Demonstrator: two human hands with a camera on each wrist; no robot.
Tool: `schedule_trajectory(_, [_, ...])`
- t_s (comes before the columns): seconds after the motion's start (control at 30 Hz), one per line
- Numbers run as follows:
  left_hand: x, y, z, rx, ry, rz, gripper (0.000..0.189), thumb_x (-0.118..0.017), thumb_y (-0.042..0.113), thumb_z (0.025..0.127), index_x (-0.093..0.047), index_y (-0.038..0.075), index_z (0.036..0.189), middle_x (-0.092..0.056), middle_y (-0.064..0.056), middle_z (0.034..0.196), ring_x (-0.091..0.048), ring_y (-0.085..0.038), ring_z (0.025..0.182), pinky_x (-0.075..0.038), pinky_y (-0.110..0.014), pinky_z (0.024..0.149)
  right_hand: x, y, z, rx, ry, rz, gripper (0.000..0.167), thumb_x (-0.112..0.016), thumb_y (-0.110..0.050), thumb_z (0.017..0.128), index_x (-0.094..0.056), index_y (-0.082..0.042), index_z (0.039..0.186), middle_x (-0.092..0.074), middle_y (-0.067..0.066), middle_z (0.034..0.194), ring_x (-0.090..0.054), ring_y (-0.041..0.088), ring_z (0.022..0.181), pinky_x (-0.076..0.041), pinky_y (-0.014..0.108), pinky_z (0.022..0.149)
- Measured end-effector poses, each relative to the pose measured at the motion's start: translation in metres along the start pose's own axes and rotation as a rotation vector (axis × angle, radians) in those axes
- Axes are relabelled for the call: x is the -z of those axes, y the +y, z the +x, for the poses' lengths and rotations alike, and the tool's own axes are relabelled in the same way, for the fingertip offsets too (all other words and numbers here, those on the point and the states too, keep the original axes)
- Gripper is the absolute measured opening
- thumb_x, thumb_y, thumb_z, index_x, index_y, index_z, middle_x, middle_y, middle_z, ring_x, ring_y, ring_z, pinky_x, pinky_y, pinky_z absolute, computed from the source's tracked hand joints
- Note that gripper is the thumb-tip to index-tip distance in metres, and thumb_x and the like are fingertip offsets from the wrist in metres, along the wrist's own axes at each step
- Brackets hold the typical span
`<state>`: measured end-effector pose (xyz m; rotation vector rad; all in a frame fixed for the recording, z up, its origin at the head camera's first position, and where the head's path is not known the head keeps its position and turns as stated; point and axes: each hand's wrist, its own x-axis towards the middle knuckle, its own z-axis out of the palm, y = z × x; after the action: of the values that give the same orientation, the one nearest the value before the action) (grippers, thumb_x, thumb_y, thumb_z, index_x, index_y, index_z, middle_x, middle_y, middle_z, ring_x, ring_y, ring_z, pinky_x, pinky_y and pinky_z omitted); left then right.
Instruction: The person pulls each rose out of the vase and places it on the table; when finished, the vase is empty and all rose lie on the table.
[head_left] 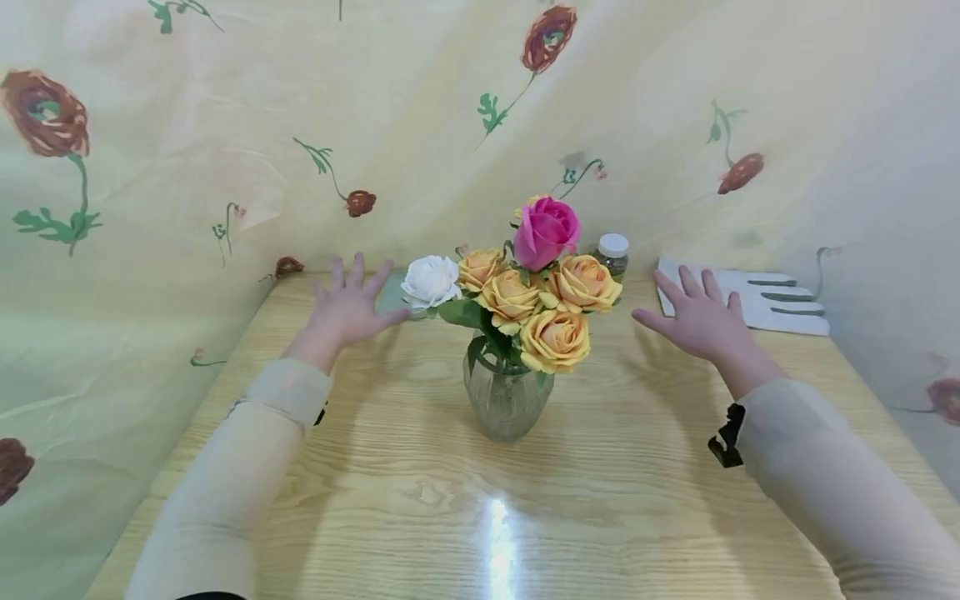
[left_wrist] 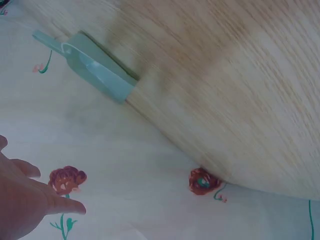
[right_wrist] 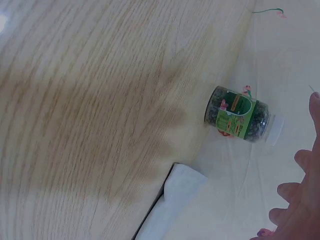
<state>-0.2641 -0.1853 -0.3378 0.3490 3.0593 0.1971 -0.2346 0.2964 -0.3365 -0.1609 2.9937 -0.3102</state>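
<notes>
Both hands are spread with straight fingers and hold nothing. My left hand hovers over the far left of the table, nearest to a pale green scoop, which the white rose partly covers in the head view. On the far right, my right hand is close to a folded white cloth with dark green stripes. Between the hands stands a ribbed glass vase. It holds several yellow-orange roses, one magenta rose and one white rose, which leans out to the left.
Behind the roses stands a jar with a white cap, a green label and dark grains inside. A flower-printed curtain hangs along the back and sides of the wooden table. Light glares off the tabletop near the front.
</notes>
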Motion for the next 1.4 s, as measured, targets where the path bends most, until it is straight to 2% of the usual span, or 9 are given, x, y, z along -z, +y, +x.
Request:
schedule_trajectory(0.27, [-0.003, 0.007, -0.009, -0.049, 0.013, -0.116, 0.098, -0.043, 0.077, 0.078, -0.002, 0.027, 0.152, 0.008, -0.018, 0.155, 0.012, -0.045, 0.136, -0.003, -0.075, 0.101, 0.0, -0.008, -0.009, 0.05, 0.035, 0.013, 0.091, -0.034, -0.072, 0.086, -0.008, -0.014, 0.152, -0.002, 0.028, 0.151, 0.004, 0.053, 0.134, -0.003, 0.075, 0.1])
schedule_trajectory(0.5, [-0.008, 0.017, -0.019, -0.217, 0.02, -0.183, 0.098, -0.057, 0.063, 0.082, -0.008, 0.013, 0.152, 0.002, -0.018, 0.155, 0.005, -0.043, 0.138, -0.006, -0.065, 0.109, -0.005, -0.013, -0.017, 0.117, 0.094, 0.01, 0.088, -0.041, -0.066, 0.088, -0.016, -0.009, 0.15, -0.01, 0.029, 0.15, -0.006, 0.054, 0.133, -0.01, 0.072, 0.102])
schedule_trajectory(0.67, [-0.01, 0.025, -0.029, -0.334, 0.054, -0.273, 0.101, -0.067, 0.056, 0.078, -0.012, 0.015, 0.151, -0.009, -0.011, 0.156, -0.006, -0.035, 0.14, -0.014, -0.054, 0.113, -0.008, -0.018, -0.021, 0.193, 0.14, 0.034, 0.083, -0.048, -0.059, 0.09, -0.022, -0.007, 0.149, -0.014, 0.03, 0.149, -0.011, 0.053, 0.133, -0.012, 0.068, 0.105])
schedule_trajectory(0.83, [-0.01, 0.035, -0.041, -0.366, 0.016, -0.331, 0.095, -0.068, 0.055, 0.077, -0.024, 0.01, 0.148, -0.022, -0.014, 0.152, -0.019, -0.032, 0.138, -0.024, -0.052, 0.111, -0.008, -0.024, -0.025, 0.21, 0.133, 0.078, 0.082, -0.05, -0.056, 0.09, -0.019, -0.011, 0.15, -0.011, 0.028, 0.151, -0.01, 0.053, 0.133, -0.012, 0.071, 0.103])
schedule_trajectory(1.0, [-0.012, 0.045, -0.05, -0.347, -0.022, -0.378, 0.094, -0.068, 0.052, 0.078, -0.023, 0.007, 0.148, -0.025, -0.017, 0.15, -0.022, -0.034, 0.137, -0.025, -0.052, 0.111, -0.01, -0.03, -0.028, 0.241, 0.138, 0.119, 0.08, -0.052, -0.053, 0.091, -0.02, -0.009, 0.15, -0.013, 0.029, 0.15, -0.01, 0.053, 0.133, -0.012, 0.071, 0.103])
schedule_trajectory(1.17, [-0.015, 0.052, -0.057, -0.324, -0.047, -0.586, 0.09, -0.071, 0.036, 0.081, -0.021, 0.003, 0.147, -0.028, -0.019, 0.148, -0.031, -0.036, 0.132, -0.032, -0.049, 0.108, -0.012, -0.035, -0.03, 0.279, 0.164, 0.135, 0.078, -0.054, -0.049, 0.091, -0.023, -0.006, 0.148, -0.017, 0.029, 0.149, -0.013, 0.052, 0.133, -0.013, 0.069, 0.104])
schedule_trajectory(1.23, [-0.016, 0.054, -0.058, -0.337, -0.039, -0.682, 0.087, -0.073, 0.029, 0.081, -0.022, 0.002, 0.146, -0.032, -0.019, 0.146, -0.036, -0.035, 0.129, -0.038, -0.048, 0.105, -0.012, -0.037, -0.031, 0.295, 0.165, 0.136, 0.078, -0.055, -0.048, 0.091, -0.025, -0.003, 0.147, -0.018, 0.03, 0.149, -0.013, 0.052, 0.133, -0.014, 0.069, 0.105])
schedule_trajectory(1.4, [-0.024, 0.058, -0.061, -0.393, -0.008, -0.867, 0.083, -0.074, 0.019, 0.08, -0.025, 0.001, 0.144, -0.036, -0.016, 0.144, -0.038, -0.033, 0.129, -0.042, -0.044, 0.102, -0.01, -0.044, -0.035, 0.315, 0.136, 0.191, 0.078, -0.055, -0.046, 0.092, -0.025, 0.001, 0.146, -0.017, 0.028, 0.15, -0.012, 0.049, 0.135, -0.013, 0.066, 0.107])
